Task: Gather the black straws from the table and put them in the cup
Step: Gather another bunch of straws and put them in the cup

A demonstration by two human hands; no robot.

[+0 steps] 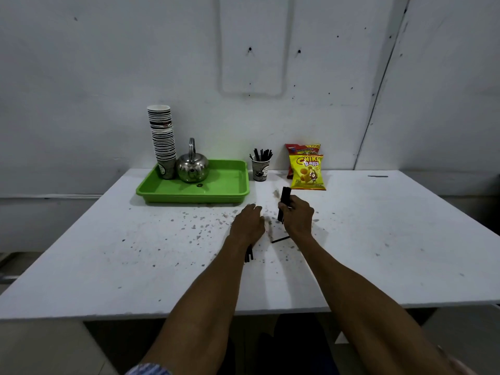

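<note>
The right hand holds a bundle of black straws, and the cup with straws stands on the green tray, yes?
Not quite. In the head view the cup stands on the white table, just right of the green tray. The right hand does hold a bundle of black straws.

One head-worn wide-angle view looks forward and down (from close) across the table (108, 253).

Black straws (284, 204) bunched upright; more stand in the cup (260, 171).
</note>
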